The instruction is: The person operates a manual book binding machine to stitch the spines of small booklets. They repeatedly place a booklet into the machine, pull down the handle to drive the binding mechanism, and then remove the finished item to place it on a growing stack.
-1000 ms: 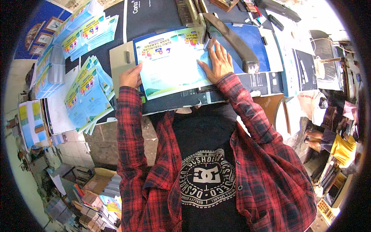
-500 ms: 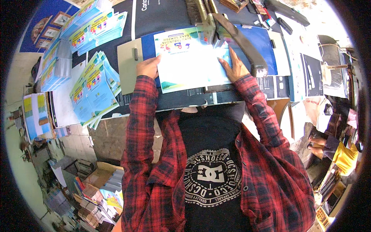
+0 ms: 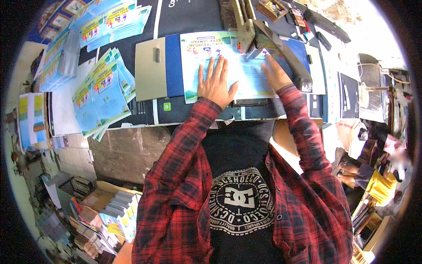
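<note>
A printed booklet cover sheet (image 3: 193, 81), white and light blue with colourful figures, lies on a board with blue and beige parts. My left hand (image 3: 216, 83) rests flat on its left half, fingers spread. At the sheet's right side is my right hand (image 3: 276, 72), fingers stretched out beside the metal head (image 3: 248, 37) of a bench device that looks like a stapler. Its long dark arm (image 3: 285, 55) slopes past that hand. Motion blurs the right fingertips a little, and glare washes out the sheet's middle.
Tall stacks of similar printed sheets (image 3: 112, 26) stand at the far left, with a loose fanned pile (image 3: 101, 94) nearer. Small tools and a dark case (image 3: 327, 24) lie at the far right. A box of papers (image 3: 116, 198) sits below on the left.
My left hand has left the sheet's left edge and now lies flat on it. My right hand has shifted slightly right. The sheet sits a little further right on the board.
</note>
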Demonstrator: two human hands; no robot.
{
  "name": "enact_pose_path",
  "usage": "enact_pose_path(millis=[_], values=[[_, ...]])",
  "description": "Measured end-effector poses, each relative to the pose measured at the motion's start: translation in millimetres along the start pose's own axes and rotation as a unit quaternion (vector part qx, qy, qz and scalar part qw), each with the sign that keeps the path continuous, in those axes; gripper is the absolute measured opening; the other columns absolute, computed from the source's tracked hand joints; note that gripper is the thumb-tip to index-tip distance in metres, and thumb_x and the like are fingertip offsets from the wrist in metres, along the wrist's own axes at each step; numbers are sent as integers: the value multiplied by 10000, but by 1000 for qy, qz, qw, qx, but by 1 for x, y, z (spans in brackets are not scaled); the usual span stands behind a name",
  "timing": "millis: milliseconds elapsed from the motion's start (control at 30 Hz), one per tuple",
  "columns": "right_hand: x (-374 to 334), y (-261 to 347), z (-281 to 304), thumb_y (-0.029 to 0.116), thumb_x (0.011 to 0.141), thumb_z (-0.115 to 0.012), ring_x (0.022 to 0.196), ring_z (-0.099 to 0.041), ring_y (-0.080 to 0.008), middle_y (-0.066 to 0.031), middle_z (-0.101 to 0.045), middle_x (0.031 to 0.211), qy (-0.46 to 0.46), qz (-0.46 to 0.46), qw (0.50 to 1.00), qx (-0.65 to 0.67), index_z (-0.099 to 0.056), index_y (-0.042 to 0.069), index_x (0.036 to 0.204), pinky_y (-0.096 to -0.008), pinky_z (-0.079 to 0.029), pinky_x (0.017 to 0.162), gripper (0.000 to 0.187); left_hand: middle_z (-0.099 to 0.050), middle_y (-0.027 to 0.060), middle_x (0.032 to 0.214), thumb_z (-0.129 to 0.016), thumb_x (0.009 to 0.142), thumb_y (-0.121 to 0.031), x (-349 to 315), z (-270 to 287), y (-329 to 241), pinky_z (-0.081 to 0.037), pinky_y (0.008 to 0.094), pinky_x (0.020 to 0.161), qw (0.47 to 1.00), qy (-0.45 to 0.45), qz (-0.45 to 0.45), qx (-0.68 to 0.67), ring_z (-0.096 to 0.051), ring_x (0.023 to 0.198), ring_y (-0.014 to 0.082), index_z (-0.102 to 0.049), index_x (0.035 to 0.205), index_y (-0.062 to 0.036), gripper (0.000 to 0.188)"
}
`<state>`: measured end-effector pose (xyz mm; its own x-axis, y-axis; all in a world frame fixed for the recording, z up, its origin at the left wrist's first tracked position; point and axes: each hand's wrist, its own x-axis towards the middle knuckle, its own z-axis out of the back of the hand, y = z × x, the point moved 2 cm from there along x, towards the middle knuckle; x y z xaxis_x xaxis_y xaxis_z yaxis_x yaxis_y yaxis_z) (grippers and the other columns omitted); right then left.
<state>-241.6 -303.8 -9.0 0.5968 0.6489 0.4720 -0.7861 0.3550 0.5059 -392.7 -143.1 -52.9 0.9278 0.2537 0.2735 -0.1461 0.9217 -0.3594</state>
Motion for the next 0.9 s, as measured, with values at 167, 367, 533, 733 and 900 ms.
enact_pose_path(millis=[167, 367, 533, 733, 900], values=[[92, 68, 112, 192, 925, -650, 1270, -524, -327, -241, -530, 1366, 29, 41, 998, -29, -503, 98, 1392, -365, -429, 1035, 498, -342, 121, 1558, -468, 937, -570, 4, 3, -2, -157, 572, 1167, 999, -2, -4, 39, -265, 1459, 318, -426, 1448, -20, 752], [85, 144, 82, 375, 921, -622, 1191, -540, -448, -261, -519, 1341, 187, 28, 972, -141, -482, -35, 1350, -457, -495, 928, 609, -337, 106, 1563, -481, 931, -550, 2, 3, 2, -183, 565, 1158, 999, -10, 5, 39, -284, 1448, 304, -421, 1454, -40, 734], [4, 131, 28, 407, 809, -728, 1334, -408, -473, -320, -315, 1503, 83, -11, 982, -169, -404, -16, 1440, -498, -377, 1075, 826, -349, 125, 1547, -514, 907, -522, -4, 4, -5, -153, 572, 1163, 1000, -10, 7, 8, -274, 1445, 313, -444, 1431, -19, 730], [-9, 116, -8, 315, 745, -773, 1392, -338, -464, -312, -245, 1544, 35, -14, 984, -177, -352, 22, 1487, -485, -335, 1116, 902, -370, 104, 1539, -563, 888, -496, 3, 10, 1, -166, 559, 1159, 1000, -23, 20, 6, -278, 1446, 289, -458, 1420, -32, 714], [22, 131, 53, 170, 778, -784, 1396, -394, -361, -250, -408, 1488, 125, -4, 990, -69, -433, 2, 1441, -416, -337, 1130, 769, -355, 103, 1550, -508, 914, -530, -2, 5, 1, -162, 562, 1162, 999, -10, 13, 32, -268, 1451, 298, -438, 1435, -34, 723]])
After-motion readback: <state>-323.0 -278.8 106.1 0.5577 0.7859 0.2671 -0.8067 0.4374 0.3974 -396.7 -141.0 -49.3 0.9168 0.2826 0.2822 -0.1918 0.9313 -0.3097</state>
